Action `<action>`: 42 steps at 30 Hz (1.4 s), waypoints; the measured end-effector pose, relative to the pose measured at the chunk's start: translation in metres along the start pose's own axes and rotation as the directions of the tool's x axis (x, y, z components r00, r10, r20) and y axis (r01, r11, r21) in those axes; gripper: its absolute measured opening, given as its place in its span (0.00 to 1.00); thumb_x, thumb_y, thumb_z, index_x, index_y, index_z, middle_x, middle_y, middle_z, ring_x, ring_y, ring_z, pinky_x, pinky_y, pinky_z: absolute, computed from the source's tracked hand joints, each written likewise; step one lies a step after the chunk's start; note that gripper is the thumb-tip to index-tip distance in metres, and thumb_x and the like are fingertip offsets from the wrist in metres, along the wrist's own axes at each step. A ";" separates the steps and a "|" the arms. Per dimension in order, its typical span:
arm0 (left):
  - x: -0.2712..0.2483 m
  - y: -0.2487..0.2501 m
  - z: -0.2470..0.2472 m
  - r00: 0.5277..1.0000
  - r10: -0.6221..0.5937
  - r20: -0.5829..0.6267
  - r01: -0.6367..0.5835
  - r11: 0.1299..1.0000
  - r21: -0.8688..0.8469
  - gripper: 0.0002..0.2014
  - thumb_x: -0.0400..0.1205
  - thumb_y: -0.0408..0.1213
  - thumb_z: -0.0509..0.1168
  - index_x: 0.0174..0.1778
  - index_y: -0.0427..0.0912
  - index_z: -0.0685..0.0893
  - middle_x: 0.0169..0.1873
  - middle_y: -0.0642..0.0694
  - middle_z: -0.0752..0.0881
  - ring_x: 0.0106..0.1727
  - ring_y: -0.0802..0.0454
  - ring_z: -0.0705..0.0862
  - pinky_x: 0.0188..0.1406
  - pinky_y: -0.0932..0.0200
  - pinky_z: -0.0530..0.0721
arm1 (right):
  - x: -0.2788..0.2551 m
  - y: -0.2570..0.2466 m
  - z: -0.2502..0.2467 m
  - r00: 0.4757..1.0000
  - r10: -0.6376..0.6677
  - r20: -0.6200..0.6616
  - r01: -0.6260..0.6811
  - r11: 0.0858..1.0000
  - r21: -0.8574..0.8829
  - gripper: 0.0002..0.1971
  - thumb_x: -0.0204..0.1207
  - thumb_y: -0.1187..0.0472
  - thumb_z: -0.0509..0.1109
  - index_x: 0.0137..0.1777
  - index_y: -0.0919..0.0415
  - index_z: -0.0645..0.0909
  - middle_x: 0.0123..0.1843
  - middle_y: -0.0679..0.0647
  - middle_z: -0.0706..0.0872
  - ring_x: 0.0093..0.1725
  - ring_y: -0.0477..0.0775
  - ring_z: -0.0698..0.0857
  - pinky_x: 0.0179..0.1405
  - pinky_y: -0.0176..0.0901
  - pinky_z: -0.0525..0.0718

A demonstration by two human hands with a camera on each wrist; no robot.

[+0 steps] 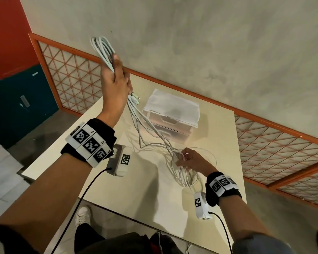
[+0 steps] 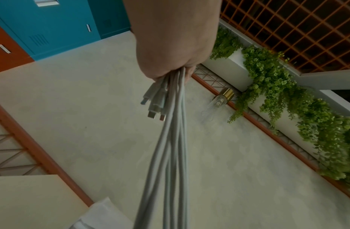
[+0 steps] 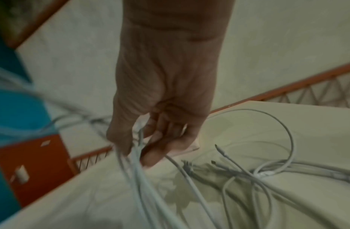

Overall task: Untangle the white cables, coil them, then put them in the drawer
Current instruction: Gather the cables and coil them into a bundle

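My left hand (image 1: 117,77) is raised high above the table and grips a bundle of white cables (image 1: 103,50), with loops sticking out above the fist and several plug ends (image 1: 135,98) hanging below it. In the left wrist view the cables (image 2: 170,147) run down from the fist (image 2: 174,62). The strands drop to my right hand (image 1: 187,161), which holds them low over the table. The right wrist view shows the fingers (image 3: 152,156) curled round the strands (image 3: 138,162), with loose cable loops (image 3: 268,172) lying on the table. A small translucent drawer unit (image 1: 171,114) stands behind, its drawers closed.
The cream table (image 1: 136,195) stands against an orange-framed lattice rail (image 1: 72,74). Blue and red lockers (image 1: 17,99) are at the left. A planter with green foliage (image 2: 277,96) and a light bulb (image 2: 217,103) show in the left wrist view. My white shoe (image 1: 83,215) is below the table edge.
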State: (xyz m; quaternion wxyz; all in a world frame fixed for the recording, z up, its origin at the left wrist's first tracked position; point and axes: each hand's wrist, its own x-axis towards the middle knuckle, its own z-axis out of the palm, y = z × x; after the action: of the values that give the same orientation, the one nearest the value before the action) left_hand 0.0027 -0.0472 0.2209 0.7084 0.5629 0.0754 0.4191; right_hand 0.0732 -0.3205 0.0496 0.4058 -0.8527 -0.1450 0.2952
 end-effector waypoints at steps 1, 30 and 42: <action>-0.002 0.001 0.002 1.000 -0.004 -0.001 0.004 1.000 -0.009 0.10 0.89 0.41 0.49 0.45 0.39 0.66 0.24 0.49 0.65 0.19 0.60 0.66 0.15 0.65 0.66 | 0.004 0.003 0.003 0.998 0.025 -0.050 -0.032 0.987 -0.155 0.13 0.70 0.61 0.76 0.38 0.56 0.72 0.36 0.57 0.84 0.32 0.55 0.81 0.32 0.42 0.74; -0.008 0.005 -0.005 0.827 -0.307 0.470 0.310 0.948 0.073 0.19 0.88 0.41 0.52 0.29 0.44 0.67 0.17 0.54 0.63 0.14 0.59 0.58 0.14 0.67 0.57 | 0.001 0.002 -0.044 0.658 -0.285 -0.697 0.101 0.951 -0.293 0.22 0.59 0.88 0.55 0.35 0.70 0.88 0.49 0.67 0.86 0.51 0.67 0.85 0.47 0.32 0.74; -0.012 0.000 -0.009 0.646 -0.490 0.585 0.233 0.856 0.461 0.17 0.88 0.41 0.53 0.32 0.43 0.69 0.16 0.55 0.66 0.14 0.59 0.60 0.13 0.68 0.60 | -0.013 0.055 -0.038 0.809 0.081 -0.583 -0.412 0.786 -0.462 0.19 0.79 0.73 0.58 0.56 0.55 0.86 0.64 0.64 0.74 0.52 0.60 0.74 0.50 0.53 0.77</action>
State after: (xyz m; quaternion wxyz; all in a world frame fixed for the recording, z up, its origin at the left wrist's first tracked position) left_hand -0.0102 -0.0493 0.2134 0.6451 0.7640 -0.0063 0.0088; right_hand 0.0876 -0.3847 0.0306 0.1129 -0.9927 0.0102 0.0422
